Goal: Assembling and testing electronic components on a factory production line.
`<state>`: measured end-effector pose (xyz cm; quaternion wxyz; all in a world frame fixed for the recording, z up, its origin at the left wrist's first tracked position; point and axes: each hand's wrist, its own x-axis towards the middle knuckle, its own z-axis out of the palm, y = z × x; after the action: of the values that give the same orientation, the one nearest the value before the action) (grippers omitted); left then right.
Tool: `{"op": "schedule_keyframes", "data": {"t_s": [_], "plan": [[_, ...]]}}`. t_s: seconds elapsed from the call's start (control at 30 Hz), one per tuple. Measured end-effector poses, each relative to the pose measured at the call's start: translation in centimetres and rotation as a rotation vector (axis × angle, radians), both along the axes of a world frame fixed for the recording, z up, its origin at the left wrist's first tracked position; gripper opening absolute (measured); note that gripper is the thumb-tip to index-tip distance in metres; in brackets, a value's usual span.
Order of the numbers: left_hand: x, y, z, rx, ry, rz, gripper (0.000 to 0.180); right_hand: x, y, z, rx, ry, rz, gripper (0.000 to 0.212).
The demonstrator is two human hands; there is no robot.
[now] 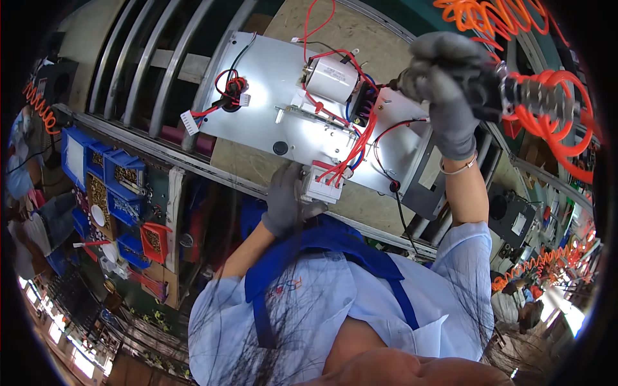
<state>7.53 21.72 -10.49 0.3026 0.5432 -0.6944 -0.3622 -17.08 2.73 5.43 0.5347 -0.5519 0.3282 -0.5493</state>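
My left hand (pixel 285 198), in a dark grey glove, is closed on the left side of a white switch-like block (pixel 322 184) with several red wires plugged into it. The block is at the near edge of a shiny metal panel (pixel 251 132). My right hand (pixel 445 90), also gloved, is wrapped around a black air tool (pixel 484 90); its hose fitting (pixel 539 96) points right, and its working end is mostly hidden by the fingers. Left of that hand, a white cylinder-shaped part (pixel 331 79) and a dark coil with purple windings (pixel 365 106) sit on the panel.
Orange coiled hoses (pixel 489 16) hang at the upper right. A bundled wire harness (pixel 233 93) with white connectors lies on the panel's left part. Metal rollers (pixel 138 71) run along the far left. Blue bins (pixel 125 204) and a red bin (pixel 154 241) of small parts stand at the left.
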Motion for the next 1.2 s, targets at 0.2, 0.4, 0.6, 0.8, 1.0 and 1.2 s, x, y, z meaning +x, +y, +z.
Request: {"op": "schedule_keyframes", "data": {"t_s": [0.2,0.4,0.6,0.8,1.0,1.2], "plan": [[-0.5,-1.6,0.5,0.209,0.280,-0.096,0.103,0.5,-0.5,-0.1,-0.078,0.140,-0.202,0.035],[-0.9,0.0,-1.0,0.165,0.279,-0.046,0.103,0.3,-0.9,-0.3,-0.104,0.101,-0.108,0.034],[-1.6,3.1,2.1,0.215,0.573,0.074,0.099,-1.2,-0.7,-1.3,-0.091,0.078,-0.085,0.038],[-0.6,4.8,6.7,0.522,0.834,-0.107,0.067,0.5,1.4,2.7,-0.158,-0.058,-0.189,0.032],[-2.1,4.9,8.7,1.056,1.838,-0.016,0.075,-8.2,7.2,9.8,-0.590,-0.270,-0.536,0.040],[-7.1,2.6,12.2,0.843,1.277,-0.297,0.081,-18.3,18.9,9.8,-0.185,-0.115,-0.457,0.042]]}}
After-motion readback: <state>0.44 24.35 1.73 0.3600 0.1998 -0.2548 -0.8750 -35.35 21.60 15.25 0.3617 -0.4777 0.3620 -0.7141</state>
